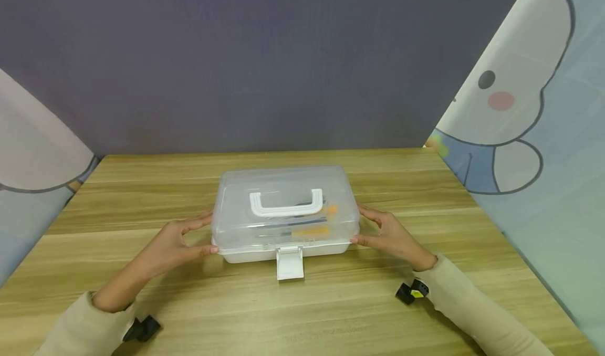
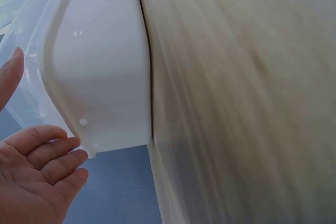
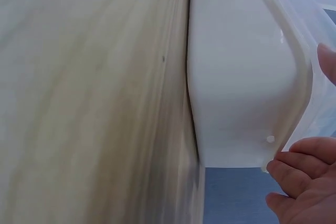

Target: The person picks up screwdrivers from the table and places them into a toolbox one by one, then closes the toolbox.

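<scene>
A plastic storage box (image 1: 285,230) with a clear lid and white base rests on the wooden table. Its lid is down, and the white carry handle (image 1: 286,209) lies flat on top. The white front latch (image 1: 290,264) hangs unfastened, tilted outward. Through the lid, slim dark and orange items (image 1: 309,231) show, too blurred to name. My left hand (image 1: 172,248) holds the left end, thumb at the front corner, fingers farther back. At the right end, my right hand (image 1: 389,238) holds it likewise. Both wrist views show fingertips at the base's rim.
The wooden table (image 1: 302,319) reaches back to a dark grey panel (image 1: 264,67). Printed cartoon curtains (image 1: 543,224) hang along both sides. A small black device (image 1: 142,328) sits at the left cuff, and another (image 1: 413,291) at the right cuff.
</scene>
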The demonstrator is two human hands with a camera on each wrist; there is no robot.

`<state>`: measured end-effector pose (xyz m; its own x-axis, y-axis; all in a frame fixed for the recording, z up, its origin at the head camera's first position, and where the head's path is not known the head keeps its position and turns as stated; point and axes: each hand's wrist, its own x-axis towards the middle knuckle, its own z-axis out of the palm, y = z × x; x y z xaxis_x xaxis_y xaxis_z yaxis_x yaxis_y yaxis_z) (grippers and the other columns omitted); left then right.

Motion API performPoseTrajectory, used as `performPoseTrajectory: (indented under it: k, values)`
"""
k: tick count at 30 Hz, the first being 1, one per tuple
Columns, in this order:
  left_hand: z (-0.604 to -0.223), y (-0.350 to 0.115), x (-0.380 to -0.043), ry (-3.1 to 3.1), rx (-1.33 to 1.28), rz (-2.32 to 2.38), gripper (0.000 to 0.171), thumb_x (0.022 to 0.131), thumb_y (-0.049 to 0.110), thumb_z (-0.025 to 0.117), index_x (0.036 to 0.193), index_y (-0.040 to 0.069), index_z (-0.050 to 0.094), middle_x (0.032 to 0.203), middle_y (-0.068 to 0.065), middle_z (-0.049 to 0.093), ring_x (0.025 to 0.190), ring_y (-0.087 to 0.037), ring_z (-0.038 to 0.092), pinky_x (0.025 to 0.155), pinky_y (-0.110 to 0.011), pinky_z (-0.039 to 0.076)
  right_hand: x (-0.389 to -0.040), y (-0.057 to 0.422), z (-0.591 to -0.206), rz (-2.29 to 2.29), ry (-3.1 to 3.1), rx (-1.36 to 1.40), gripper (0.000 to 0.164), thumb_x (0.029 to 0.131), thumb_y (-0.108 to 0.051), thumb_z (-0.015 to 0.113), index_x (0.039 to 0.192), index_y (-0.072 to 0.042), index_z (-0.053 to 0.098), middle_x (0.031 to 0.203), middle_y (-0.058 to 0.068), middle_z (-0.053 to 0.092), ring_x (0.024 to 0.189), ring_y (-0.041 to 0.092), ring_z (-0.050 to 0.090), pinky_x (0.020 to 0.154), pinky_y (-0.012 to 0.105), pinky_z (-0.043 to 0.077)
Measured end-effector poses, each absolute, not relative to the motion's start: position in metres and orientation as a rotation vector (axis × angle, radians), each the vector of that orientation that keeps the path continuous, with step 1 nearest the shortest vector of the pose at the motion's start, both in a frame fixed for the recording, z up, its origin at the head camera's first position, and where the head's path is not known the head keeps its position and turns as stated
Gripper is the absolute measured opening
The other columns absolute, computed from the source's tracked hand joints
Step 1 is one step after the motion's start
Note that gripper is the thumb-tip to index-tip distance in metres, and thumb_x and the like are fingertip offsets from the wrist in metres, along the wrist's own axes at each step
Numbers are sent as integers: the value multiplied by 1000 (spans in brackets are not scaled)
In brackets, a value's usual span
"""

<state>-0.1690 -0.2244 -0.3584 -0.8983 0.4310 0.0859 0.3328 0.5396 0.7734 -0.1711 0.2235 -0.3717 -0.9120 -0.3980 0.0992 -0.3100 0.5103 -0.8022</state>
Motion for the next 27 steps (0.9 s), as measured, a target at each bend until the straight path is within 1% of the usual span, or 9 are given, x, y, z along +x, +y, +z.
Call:
performPoseTrajectory:
  k: [5, 11, 17, 19, 21, 24, 25, 26, 27]
  values:
    - [-358, -222, -170, 2665, 651, 1288, 74, 74, 23, 81, 135, -4, 47, 140, -25, 41, 128, -50, 34, 98, -67, 29, -171, 224, -370, -1321, 2668, -643, 73, 81, -22, 76, 141, 0, 40, 146, 21, 35, 134, 41, 31, 105, 62, 26]
    - [-360, -221, -170, 2611, 601, 1355, 78, 75, 20, 81, 139, -3, 42, 141, -24, 40, 131, -50, 29, 100, -68, 25, -171, 223, -368, -1265, 2724, -699, 78, 80, -24, 77, 142, 0, 37, 147, 21, 34, 134, 41, 33, 105, 59, 29]
    - [-363, -222, -171, 2602, 604, 1372, 79, 74, 19, 81, 139, -2, 42, 142, -24, 39, 132, -50, 28, 101, -68, 24, -168, 223, -359, -1187, 2915, -878, 86, 74, -18, 81, 144, -1, 35, 145, 21, 37, 129, 41, 40, 101, 55, 36]
    - [-363, -222, -171, 2606, 602, 1366, 79, 74, 19, 81, 139, -3, 42, 142, -24, 39, 132, -50, 29, 101, -68, 25, -166, 222, -355, -1174, 2973, -960, 88, 71, -15, 83, 144, -2, 36, 144, 21, 38, 128, 41, 41, 103, 49, 37]
    - [-363, -222, -171, 2610, 601, 1360, 79, 74, 20, 81, 139, -3, 42, 142, -25, 39, 131, -50, 29, 101, -68, 25, -164, 221, -351, -1166, 3023, -1030, 90, 68, -13, 84, 143, -2, 37, 144, 20, 40, 128, 39, 42, 106, 38, 36]
    - [-363, -222, -171, 2613, 601, 1349, 80, 74, 20, 81, 139, -3, 42, 142, -25, 39, 131, -51, 29, 100, -68, 26, -160, 220, -347, -1200, 3038, -1114, 90, 66, -11, 85, 143, -2, 38, 144, 17, 40, 132, 29, 40, 108, 22, 30]
    - [-363, -222, -171, 2615, 603, 1346, 80, 74, 20, 81, 139, -3, 42, 142, -25, 39, 131, -51, 29, 100, -68, 26, -158, 219, -345, -1215, 3031, -1143, 88, 68, -13, 84, 143, -2, 38, 144, 17, 40, 132, 25, 39, 108, 19, 29]
    - [-363, -222, -171, 2616, 608, 1344, 80, 74, 20, 81, 139, -3, 42, 142, -25, 39, 131, -50, 29, 100, -68, 26, -157, 219, -344, -1232, 3019, -1181, 86, 70, -16, 83, 142, -1, 39, 145, 17, 40, 133, 22, 38, 108, 20, 29]
    - [-363, -222, -171, 2618, 612, 1341, 80, 74, 20, 81, 139, -3, 42, 142, -25, 39, 131, -50, 29, 100, -68, 26, -156, 217, -343, -1245, 2997, -1228, 86, 70, -15, 84, 142, -1, 39, 145, 16, 40, 134, 19, 37, 109, 21, 29]
